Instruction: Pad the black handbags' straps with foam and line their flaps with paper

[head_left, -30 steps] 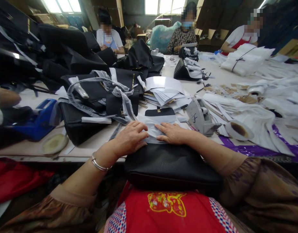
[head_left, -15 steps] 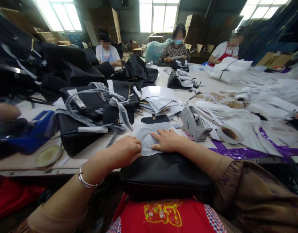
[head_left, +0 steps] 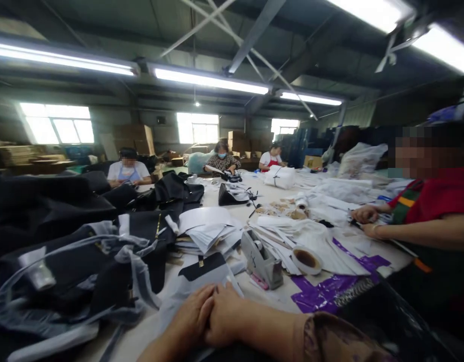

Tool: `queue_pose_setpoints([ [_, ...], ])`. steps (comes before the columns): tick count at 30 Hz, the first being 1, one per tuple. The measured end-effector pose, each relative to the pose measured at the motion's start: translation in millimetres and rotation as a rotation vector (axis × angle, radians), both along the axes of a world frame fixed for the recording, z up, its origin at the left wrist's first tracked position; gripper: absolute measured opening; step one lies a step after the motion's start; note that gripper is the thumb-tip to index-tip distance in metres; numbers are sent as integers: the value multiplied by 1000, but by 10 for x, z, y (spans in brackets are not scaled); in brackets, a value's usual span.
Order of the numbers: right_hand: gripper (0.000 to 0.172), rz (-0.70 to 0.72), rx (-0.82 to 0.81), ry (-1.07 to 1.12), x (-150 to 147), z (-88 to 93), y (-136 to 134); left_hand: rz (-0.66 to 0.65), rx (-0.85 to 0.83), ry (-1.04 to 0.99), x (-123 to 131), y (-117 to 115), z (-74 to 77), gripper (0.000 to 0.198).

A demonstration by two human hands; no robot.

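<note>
My left hand and my right hand lie side by side at the bottom edge, touching each other, fingers flat on a sheet of white wrapping paper. The paper covers part of a black bag; only the bag's black flap with a gold clasp shows just beyond my fingertips. The rest of the bag is out of frame below.
A grey tape dispenser and a tape roll sit right of my hands, beside purple film. Black bags in clear plastic pile up on the left. White paper stacks lie ahead. A co-worker's hands work at right; three people sit far off.
The view has tilted up toward the ceiling, so my hands and the bag have dropped to the frame's bottom. My hands have come together until they touch. A co-worker at right is now visible.
</note>
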State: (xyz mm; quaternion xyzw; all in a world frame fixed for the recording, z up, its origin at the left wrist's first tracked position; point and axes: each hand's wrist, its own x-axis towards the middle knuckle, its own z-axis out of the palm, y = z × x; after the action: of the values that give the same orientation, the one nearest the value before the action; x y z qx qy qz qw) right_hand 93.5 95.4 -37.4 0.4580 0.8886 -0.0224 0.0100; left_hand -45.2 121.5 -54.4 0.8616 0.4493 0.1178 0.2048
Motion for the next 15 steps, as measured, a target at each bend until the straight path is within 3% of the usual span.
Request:
queue_pose_setpoints([
  [2,87,4,-92,32,46,-47,10,19,-20,71,-67,47,-162,61],
  [4,92,-19,-110,95,130,-70,26,0,-58,139,-84,41,-212,63],
  [11,95,-51,-273,199,603,-97,156,35,-45,303,56,-96,-15,67],
  [15,84,-109,-300,395,867,-152,45,12,-35,362,103,-90,-48,72],
])
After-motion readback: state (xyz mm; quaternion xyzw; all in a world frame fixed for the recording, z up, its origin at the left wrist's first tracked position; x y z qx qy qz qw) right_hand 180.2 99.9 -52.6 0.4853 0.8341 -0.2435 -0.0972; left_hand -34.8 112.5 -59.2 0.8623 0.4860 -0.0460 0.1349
